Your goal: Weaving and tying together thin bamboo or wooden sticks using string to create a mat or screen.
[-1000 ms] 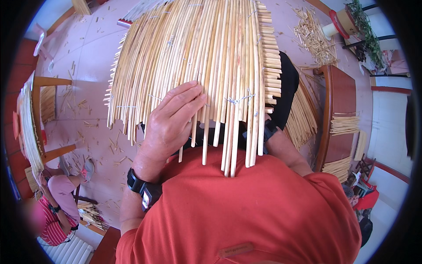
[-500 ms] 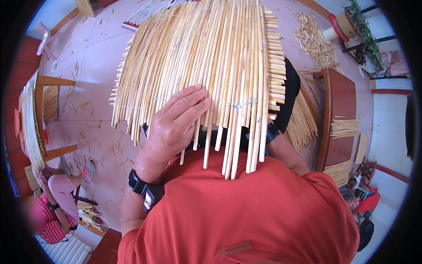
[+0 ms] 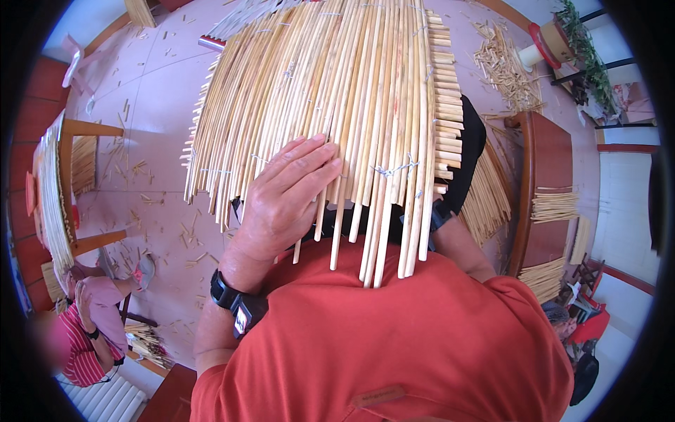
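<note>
Mat of tied sticks lies beneath left hand, fingers extended close together, probably steadying it; right hand's hidden under mat, can't tell its fingers.

Got straw-yellow with odd reddish streaks on the stick mat, silvery-blue on its ties, brick red on the shirt. Spotting reddish brown on the counter, plus white-striped pinkish red on a co-worker's top.
</note>
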`<state>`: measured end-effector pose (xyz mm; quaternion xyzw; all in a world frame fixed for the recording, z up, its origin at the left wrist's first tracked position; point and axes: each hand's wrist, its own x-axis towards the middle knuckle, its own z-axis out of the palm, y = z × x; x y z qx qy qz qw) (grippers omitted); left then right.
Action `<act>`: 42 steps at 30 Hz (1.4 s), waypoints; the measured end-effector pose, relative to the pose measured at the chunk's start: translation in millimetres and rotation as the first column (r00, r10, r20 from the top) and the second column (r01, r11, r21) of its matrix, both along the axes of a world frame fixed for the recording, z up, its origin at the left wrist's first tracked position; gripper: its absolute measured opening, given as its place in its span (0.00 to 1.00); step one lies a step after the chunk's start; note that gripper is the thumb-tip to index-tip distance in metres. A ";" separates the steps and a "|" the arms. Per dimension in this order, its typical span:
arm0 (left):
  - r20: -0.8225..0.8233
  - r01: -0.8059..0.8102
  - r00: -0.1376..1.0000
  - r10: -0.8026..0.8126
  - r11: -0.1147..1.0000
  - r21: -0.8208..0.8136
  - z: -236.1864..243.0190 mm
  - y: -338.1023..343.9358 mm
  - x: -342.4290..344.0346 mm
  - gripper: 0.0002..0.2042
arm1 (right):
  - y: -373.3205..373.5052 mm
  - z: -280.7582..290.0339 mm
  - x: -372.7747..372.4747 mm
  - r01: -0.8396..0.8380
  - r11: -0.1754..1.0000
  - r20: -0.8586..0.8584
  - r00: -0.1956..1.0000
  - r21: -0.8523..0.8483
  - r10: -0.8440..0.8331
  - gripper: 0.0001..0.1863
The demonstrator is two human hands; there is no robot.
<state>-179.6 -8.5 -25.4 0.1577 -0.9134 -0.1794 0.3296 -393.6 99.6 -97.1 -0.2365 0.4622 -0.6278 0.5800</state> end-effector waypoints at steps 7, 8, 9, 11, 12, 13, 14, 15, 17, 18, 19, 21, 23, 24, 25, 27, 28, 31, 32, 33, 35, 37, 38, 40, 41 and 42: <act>-0.029 0.037 0.999 -0.034 0.992 0.118 0.8 -0.7 -3.1 0.15 | 22.4 11.8 -9.8 0.026 1.000 0.000 1.000 -0.006 -0.026 0.19; -0.005 0.045 0.999 -0.045 0.992 0.119 1.8 -1.3 -2.9 0.15 | 24.3 12.8 -10.7 0.030 1.000 0.000 1.000 -0.008 -0.030 0.19; -0.006 0.046 0.999 -0.046 0.992 0.120 2.2 -2.5 -3.2 0.15 | 26.0 13.6 -11.4 0.033 0.999 -0.004 0.999 -0.009 -0.033 0.19; 0.028 0.078 0.996 -0.082 0.989 0.127 2.3 -4.2 -2.9 0.17 | 27.8 13.1 -12.1 0.036 0.999 -0.008 0.999 -0.008 -0.036 0.19; 0.028 0.080 0.996 -0.084 0.989 0.127 2.1 -4.0 -2.2 0.17 | 26.3 12.8 -11.5 0.035 0.999 -0.009 0.999 -0.008 -0.035 0.19; 0.022 0.082 0.996 -0.086 0.987 0.138 1.7 -3.7 -1.3 0.17 | 24.7 12.6 -10.0 0.032 0.999 -0.005 0.999 -0.011 -0.033 0.19; 0.016 0.085 0.996 -0.088 0.985 0.149 1.6 -3.5 -0.7 0.18 | 23.7 11.9 -8.3 0.029 1.000 -0.009 1.000 -0.010 -0.029 0.19; 0.015 0.088 0.996 -0.092 0.985 0.150 1.7 -3.4 -0.8 0.18 | 21.8 10.8 -6.8 0.028 1.000 -0.011 1.000 -0.009 -0.029 0.20; 0.011 0.091 0.996 -0.094 0.981 0.170 3.1 -3.4 -0.7 0.18 | 18.9 8.3 -4.1 0.025 1.000 -0.009 1.000 -0.007 -0.025 0.20; 0.010 0.092 0.995 -0.095 0.981 0.171 3.1 -3.5 -0.8 0.18 | 17.2 7.0 -3.2 0.025 1.000 -0.008 1.000 -0.004 -0.025 0.20; 0.008 0.094 0.995 -0.097 0.980 0.175 3.1 -3.6 -0.9 0.18 | 15.1 5.9 -2.3 0.022 1.000 -0.009 1.000 -0.002 -0.022 0.20; 0.007 0.097 0.995 -0.100 0.979 0.179 3.1 -4.1 -0.7 0.18 | 12.7 4.1 -0.8 0.018 1.000 -0.006 1.000 0.001 -0.018 0.20; 0.014 0.091 0.995 -0.095 0.981 0.171 3.6 -4.9 -0.5 0.18 | 11.3 3.8 0.4 0.014 1.000 -0.004 1.000 0.002 -0.014 0.20; 0.015 0.092 0.995 -0.096 0.981 0.171 3.2 -4.7 -0.2 0.18 | 10.4 3.5 0.9 0.015 1.000 -0.004 1.000 0.003 -0.015 0.20; 0.006 0.083 0.996 -0.085 0.980 0.180 2.5 -4.4 -0.1 0.18 | 9.8 3.2 1.3 0.011 1.000 -0.004 1.000 0.002 -0.011 0.20; -0.003 0.076 0.997 -0.077 0.979 0.190 2.5 -4.1 0.0 0.18 | 9.1 3.0 1.4 0.011 1.000 -0.001 1.000 0.002 -0.011 0.20; 0.002 0.070 0.997 -0.072 0.977 0.199 2.8 -4.0 0.1 0.18 | 8.4 3.2 0.6 0.012 1.000 -0.001 1.000 0.002 -0.012 0.20; 0.012 0.073 0.997 -0.078 0.976 0.204 5.3 -4.0 -0.3 0.17 | 9.3 4.4 0.1 0.012 1.000 0.008 1.000 0.001 -0.012 0.21; 0.017 0.082 0.996 -0.087 0.976 0.200 6.2 -4.0 -0.4 0.17 | 9.6 3.7 -0.4 0.016 1.000 0.005 1.000 0.000 -0.016 0.21; 0.018 0.083 0.996 -0.088 0.977 0.199 6.7 -4.1 -0.5 0.17 | 10.4 4.0 -1.1 0.018 1.000 0.003 1.000 0.000 -0.018 0.21; 0.031 0.089 0.995 -0.097 0.978 0.189 7.6 -4.3 -0.7 0.17 | 11.7 4.9 -2.7 0.019 1.000 0.005 1.000 0.002 -0.019 0.21; 0.041 0.095 0.994 -0.104 0.979 0.181 7.7 -6.2 -0.4 0.17 | 14.5 5.4 -4.0 0.025 1.000 0.008 1.000 0.004 -0.025 0.21; 0.051 0.099 0.993 -0.109 0.980 0.174 7.7 -6.8 -0.4 0.17 | 15.1 6.0 -4.1 0.027 1.000 0.011 1.000 0.004 -0.027 0.21; 0.047 0.107 0.992 -0.116 0.979 0.172 8.3 -6.4 -1.0 0.16 | 17.0 7.1 -5.3 0.032 0.999 0.013 0.999 0.001 -0.032 0.21; 0.044 0.113 0.992 -0.122 0.978 0.173 8.6 -6.2 -1.4 0.16 | 18.7 7.4 -5.6 0.032 0.999 0.013 0.999 0.001 -0.032 0.21; 0.043 0.115 0.991 -0.124 0.979 0.170 8.9 -6.0 -1.5 0.16 | 19.5 7.8 -7.0 0.032 0.999 0.018 0.999 -0.001 -0.032 0.21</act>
